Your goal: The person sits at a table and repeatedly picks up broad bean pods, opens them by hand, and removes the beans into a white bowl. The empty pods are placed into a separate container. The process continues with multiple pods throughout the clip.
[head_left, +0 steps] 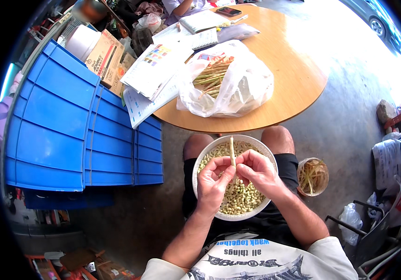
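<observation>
A white round basket [203, 154] rests on my lap, holding a layer of pale green shelled beans [242, 196]. Over it, my left hand [213, 181] and my right hand [255, 171] both pinch the lower part of one long pale bean pod [232, 150], which stands upright between my fingers. On the round wooden table [293, 79] just ahead lies an open white plastic bag [252, 86] with several long green pods [212, 74] in it.
A small brown bucket [313, 176] with empty pod strips stands on the concrete floor by my right knee. Stacked blue crates [65, 126] stand to my left. Papers [156, 65], a notebook and a phone [229, 10] lie on the table; another person sits at its far side.
</observation>
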### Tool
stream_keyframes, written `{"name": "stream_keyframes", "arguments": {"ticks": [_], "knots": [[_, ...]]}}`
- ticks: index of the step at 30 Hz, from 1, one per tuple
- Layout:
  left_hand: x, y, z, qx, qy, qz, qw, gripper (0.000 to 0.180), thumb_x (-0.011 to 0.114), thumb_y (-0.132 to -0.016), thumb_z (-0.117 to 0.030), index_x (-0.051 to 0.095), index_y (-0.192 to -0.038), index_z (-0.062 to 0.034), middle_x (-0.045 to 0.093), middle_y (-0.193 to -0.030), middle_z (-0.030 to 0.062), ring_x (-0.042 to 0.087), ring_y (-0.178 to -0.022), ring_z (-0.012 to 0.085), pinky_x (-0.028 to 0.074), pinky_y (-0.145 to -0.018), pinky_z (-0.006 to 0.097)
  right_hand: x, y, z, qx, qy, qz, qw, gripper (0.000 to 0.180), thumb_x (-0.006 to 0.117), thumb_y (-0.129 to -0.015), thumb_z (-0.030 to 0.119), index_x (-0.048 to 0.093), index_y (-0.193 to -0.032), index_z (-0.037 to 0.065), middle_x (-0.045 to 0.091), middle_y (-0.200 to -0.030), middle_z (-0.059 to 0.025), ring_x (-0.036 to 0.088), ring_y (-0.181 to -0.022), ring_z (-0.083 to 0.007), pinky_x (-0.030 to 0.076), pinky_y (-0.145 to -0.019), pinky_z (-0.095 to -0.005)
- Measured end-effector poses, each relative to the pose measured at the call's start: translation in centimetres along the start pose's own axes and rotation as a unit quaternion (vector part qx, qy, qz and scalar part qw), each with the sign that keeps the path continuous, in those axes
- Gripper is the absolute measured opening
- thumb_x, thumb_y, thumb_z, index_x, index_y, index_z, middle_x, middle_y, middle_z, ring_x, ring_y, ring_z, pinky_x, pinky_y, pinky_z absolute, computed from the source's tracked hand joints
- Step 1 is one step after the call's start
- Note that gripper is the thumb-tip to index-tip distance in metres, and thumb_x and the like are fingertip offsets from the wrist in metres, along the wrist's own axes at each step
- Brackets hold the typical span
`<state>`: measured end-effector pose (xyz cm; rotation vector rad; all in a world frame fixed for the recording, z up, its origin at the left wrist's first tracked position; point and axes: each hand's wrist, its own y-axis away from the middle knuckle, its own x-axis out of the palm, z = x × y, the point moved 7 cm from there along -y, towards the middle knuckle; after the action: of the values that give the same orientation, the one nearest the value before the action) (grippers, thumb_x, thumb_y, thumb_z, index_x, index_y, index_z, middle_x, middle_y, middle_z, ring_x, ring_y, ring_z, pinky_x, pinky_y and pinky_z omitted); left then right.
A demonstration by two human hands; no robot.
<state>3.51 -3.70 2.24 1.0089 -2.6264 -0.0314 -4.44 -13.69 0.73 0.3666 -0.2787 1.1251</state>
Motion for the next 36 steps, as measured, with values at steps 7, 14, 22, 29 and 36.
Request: {"name": "stream_keyframes", "arguments": {"ticks": [7, 14, 22, 29, 36], "knots": [[-0.3, -0.1, 0.4, 0.009, -0.055, -0.01, 0.998, 0.02, 0.066, -0.09, 0.001, 0.06, -0.108, -0.0005, 0.065, -0.097, 0.0033, 0.061, -0.087, 0.0078, 0.051, -0.077, 0.022, -0.7, 0.1, 0.4, -0.078, 0.116, -0.069, 0.988, 0.011, 0.061, -0.094, 0.008, 0.057, -0.099, -0.002, 0.06, -0.081, -0.0018, 0.055, -0.064, -0.0052, 0.047, -0.055, -0.0201], [-0.3, -0.6, 0.3, 0.01, -0.085, 0.021, 0.996, 0.017, 0.067, -0.088, 0.004, 0.06, -0.103, -0.0013, 0.066, -0.096, 0.0045, 0.063, -0.087, 0.0087, 0.052, -0.078, 0.023, -0.7, 0.2, 1.3, -0.05, 0.157, -0.055, 0.985, 0.009, 0.062, -0.093, 0.007, 0.06, -0.094, -0.003, 0.061, -0.076, -0.002, 0.057, -0.062, -0.0057, 0.049, -0.055, -0.0199], [-0.7, -0.8, 1.7, -0.008, -0.075, 0.035, 0.997, 0.013, 0.068, -0.088, 0.004, 0.061, -0.097, -0.0028, 0.068, -0.091, 0.0038, 0.064, -0.083, 0.0079, 0.052, -0.074, 0.023, -1.0, 0.2, 1.5, -0.088, 0.237, -0.051, 0.966, 0.008, 0.063, -0.09, 0.004, 0.06, -0.088, -0.004, 0.062, -0.073, -0.0024, 0.059, -0.063, -0.0072, 0.05, -0.056, -0.0228], [-0.5, -0.6, 2.4, -0.05, -0.057, 0.031, 0.997, 0.01, 0.066, -0.092, -0.005, 0.06, -0.099, -0.0053, 0.066, -0.087, 0.0015, 0.059, -0.074, 0.0053, 0.047, -0.063, 0.019, -1.6, -0.5, -0.9, -0.023, 0.21, -0.072, 0.975, 0.008, 0.06, -0.088, 0.004, 0.057, -0.086, -0.003, 0.061, -0.071, -0.0038, 0.058, -0.062, -0.0079, 0.049, -0.055, -0.0242], [-0.8, -0.9, 3.4, -0.061, -0.005, 0.045, 0.997, 0.014, 0.062, -0.097, -0.018, 0.055, -0.104, -0.0074, 0.063, -0.089, 0.001, 0.057, -0.069, 0.0052, 0.045, -0.06, 0.018, -0.8, -0.3, -0.8, -0.049, 0.22, -0.066, 0.972, 0.011, 0.059, -0.087, 0.006, 0.055, -0.085, -0.003, 0.06, -0.071, -0.0045, 0.059, -0.061, -0.0089, 0.049, -0.054, -0.0248]]}}
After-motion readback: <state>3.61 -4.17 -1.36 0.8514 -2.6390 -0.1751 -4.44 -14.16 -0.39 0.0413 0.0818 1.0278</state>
